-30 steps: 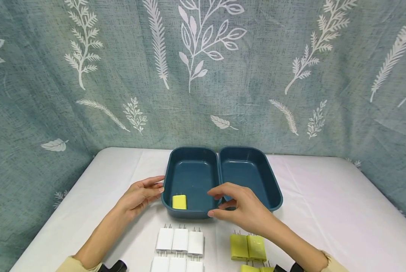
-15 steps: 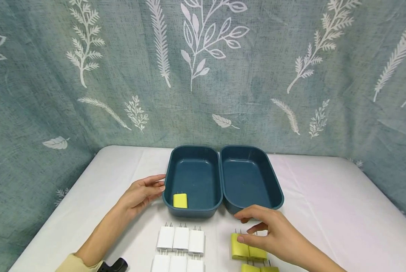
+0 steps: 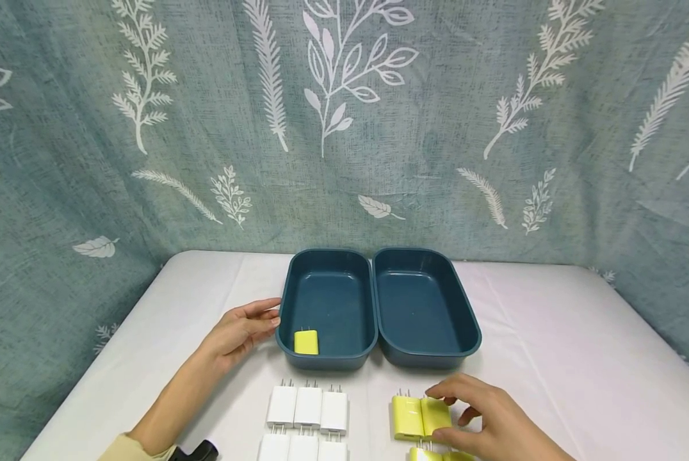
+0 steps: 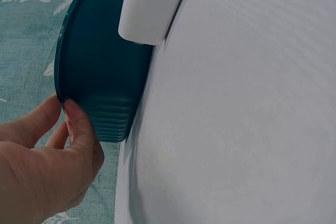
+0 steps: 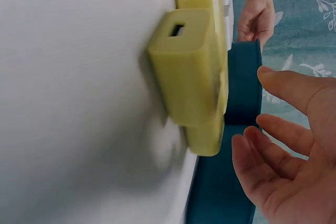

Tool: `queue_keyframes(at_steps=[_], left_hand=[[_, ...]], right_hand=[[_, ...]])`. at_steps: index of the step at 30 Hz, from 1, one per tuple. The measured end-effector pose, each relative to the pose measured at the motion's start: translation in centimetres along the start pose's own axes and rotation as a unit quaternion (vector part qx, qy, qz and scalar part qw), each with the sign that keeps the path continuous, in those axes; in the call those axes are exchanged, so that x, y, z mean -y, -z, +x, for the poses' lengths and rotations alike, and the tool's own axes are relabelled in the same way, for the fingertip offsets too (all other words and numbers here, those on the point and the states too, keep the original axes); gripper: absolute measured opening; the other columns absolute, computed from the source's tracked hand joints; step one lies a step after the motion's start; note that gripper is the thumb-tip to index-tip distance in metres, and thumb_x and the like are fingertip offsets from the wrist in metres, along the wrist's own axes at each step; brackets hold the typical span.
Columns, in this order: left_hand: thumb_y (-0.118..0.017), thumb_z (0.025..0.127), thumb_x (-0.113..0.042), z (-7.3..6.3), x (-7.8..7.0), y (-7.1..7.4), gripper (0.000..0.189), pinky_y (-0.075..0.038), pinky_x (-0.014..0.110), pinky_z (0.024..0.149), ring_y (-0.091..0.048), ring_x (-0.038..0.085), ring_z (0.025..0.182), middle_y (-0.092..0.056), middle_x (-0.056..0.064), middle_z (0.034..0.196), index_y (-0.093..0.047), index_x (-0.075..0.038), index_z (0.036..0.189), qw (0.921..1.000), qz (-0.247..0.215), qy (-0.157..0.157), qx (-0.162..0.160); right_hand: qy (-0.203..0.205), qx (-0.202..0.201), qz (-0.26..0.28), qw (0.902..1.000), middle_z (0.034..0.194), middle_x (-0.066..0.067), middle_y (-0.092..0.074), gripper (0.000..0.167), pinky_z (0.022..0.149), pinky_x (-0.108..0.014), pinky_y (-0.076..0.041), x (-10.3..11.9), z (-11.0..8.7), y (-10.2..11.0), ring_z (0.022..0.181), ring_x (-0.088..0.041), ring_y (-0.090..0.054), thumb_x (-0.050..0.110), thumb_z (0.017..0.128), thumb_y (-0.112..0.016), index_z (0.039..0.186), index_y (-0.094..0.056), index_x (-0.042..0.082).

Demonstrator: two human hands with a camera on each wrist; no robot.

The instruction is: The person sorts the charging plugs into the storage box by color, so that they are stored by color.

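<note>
My left hand [image 3: 243, 330] rests its fingertips against the left side of the left blue bin [image 3: 327, 362]; the left wrist view also has the fingers at the bin's rim. Inside that bin, near its front left corner, lies a yellow charger plug [image 3: 306, 342]. My right hand [image 3: 483, 416] hovers at the right-hand plug of a pair of yellow charger plugs [image 3: 406, 416], thumb and fingers spread around it. In the right wrist view those fingers are apart from the yellow plug [image 5: 184, 77], with nothing between them.
A second blue bin [image 3: 428, 360] stands beside the first on its right. Two visible rows of white charger plugs [image 3: 307, 406] lie in front of the left bin. More yellow plugs [image 3: 425, 454] sit at the bottom edge. A patterned curtain [image 3: 344, 192] hangs behind the table.
My right hand has moved from over the left bin, right and toward me, to the yellow charger plugs. The left hand has stayed at the left bin.
</note>
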State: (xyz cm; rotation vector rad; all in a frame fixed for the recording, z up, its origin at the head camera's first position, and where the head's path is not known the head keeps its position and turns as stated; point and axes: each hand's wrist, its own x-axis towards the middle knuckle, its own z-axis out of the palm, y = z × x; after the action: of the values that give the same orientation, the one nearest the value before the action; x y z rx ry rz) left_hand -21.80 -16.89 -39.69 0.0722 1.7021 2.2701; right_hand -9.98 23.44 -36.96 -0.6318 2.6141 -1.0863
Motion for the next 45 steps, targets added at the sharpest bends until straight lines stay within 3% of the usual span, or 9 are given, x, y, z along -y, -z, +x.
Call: queue_keyframes(at_steps=[2,6,9,13,19,24,32,45], left_hand=[[-0.061,0.091,0.011,0.0,0.0,0.0,0.055,-0.055,0.022,0.080,-0.066,0.012,0.088,-0.066,0.007,0.102,-0.042,0.013,0.143,1.0000,0.000,0.000,0.000],[-0.060,0.091,0.011,0.1,0.0,0.0,0.054,-0.055,0.022,0.079,-0.066,0.012,0.087,-0.065,0.008,0.102,-0.042,0.013,0.142,1.0000,-0.001,0.001,-0.001],[-0.061,0.091,0.010,0.1,0.0,0.0,0.054,-0.055,0.022,0.079,-0.066,0.012,0.087,-0.065,0.007,0.102,-0.043,0.013,0.142,1.0000,0.000,0.001,-0.002],[-0.061,0.091,0.010,0.0,-0.1,-0.1,0.054,-0.055,0.023,0.081,-0.066,0.012,0.088,-0.065,0.007,0.101,-0.043,0.012,0.142,1.0000,0.001,0.003,-0.001],[-0.061,0.091,0.010,0.1,-0.1,-0.1,0.053,-0.055,0.023,0.081,-0.066,0.012,0.088,-0.065,0.005,0.100,-0.046,0.010,0.142,1.0000,0.000,0.003,0.001],[-0.061,0.091,0.011,0.3,-0.1,-0.1,0.052,-0.055,0.023,0.082,-0.066,0.012,0.088,-0.064,0.005,0.099,-0.047,0.010,0.141,1.0000,-0.001,0.003,-0.004],[-0.063,0.090,0.010,0.2,0.1,0.2,0.049,-0.055,0.024,0.082,-0.066,0.013,0.089,-0.065,0.005,0.100,-0.054,0.006,0.137,1.0000,-0.008,0.001,-0.002],[-0.062,0.091,0.010,0.0,-0.2,0.0,0.053,-0.055,0.023,0.081,-0.066,0.013,0.089,-0.064,0.005,0.099,-0.046,0.011,0.141,0.9999,-0.004,0.003,-0.009]], right_hand=[[0.006,-0.011,-0.025,0.9996,0.115,0.004,-0.061,0.043,0.067,-0.025,-0.055,-0.4,-0.3,-0.1,0.094,-0.009,-0.055,0.039,0.085,-0.078,0.120,-0.065,0.018],[0.054,-0.055,-0.089,0.9930,0.115,0.008,-0.061,0.042,0.067,-0.025,-0.054,-1.4,-0.8,-0.3,0.098,-0.009,-0.054,0.041,0.085,-0.079,0.120,-0.066,0.022],[0.052,-0.060,-0.106,0.9912,0.115,0.009,-0.061,0.044,0.069,-0.025,-0.053,-2.0,-1.1,-0.5,0.100,-0.009,-0.053,0.043,0.084,-0.079,0.121,-0.066,0.023],[0.023,-0.039,-0.081,0.9957,0.117,0.006,-0.058,0.045,0.069,-0.024,-0.053,-2.5,-1.3,-0.8,0.098,-0.007,-0.053,0.042,0.083,-0.080,0.121,-0.065,0.023],[0.030,-0.053,-0.050,0.9969,0.118,0.002,-0.056,0.044,0.070,-0.024,-0.055,-3.0,-1.4,-1.4,0.095,-0.005,-0.056,0.037,0.083,-0.081,0.120,-0.065,0.020],[-0.001,-0.054,-0.029,0.9981,0.119,0.001,-0.053,0.043,0.071,-0.024,-0.055,-2.9,-1.2,-1.7,0.095,-0.005,-0.056,0.041,0.084,-0.079,0.120,-0.064,0.023],[-0.008,-0.039,-0.001,0.9992,0.124,-0.001,-0.053,0.044,0.073,-0.024,-0.055,-2.8,-0.7,-1.9,0.099,-0.005,-0.056,0.042,0.086,-0.077,0.122,-0.062,0.022],[-0.078,-0.025,0.059,0.9949,0.126,-0.002,-0.055,0.052,0.075,-0.023,-0.055,-2.8,0.1,-1.9,0.095,-0.013,-0.057,0.034,0.079,-0.084,0.124,-0.061,0.021]])
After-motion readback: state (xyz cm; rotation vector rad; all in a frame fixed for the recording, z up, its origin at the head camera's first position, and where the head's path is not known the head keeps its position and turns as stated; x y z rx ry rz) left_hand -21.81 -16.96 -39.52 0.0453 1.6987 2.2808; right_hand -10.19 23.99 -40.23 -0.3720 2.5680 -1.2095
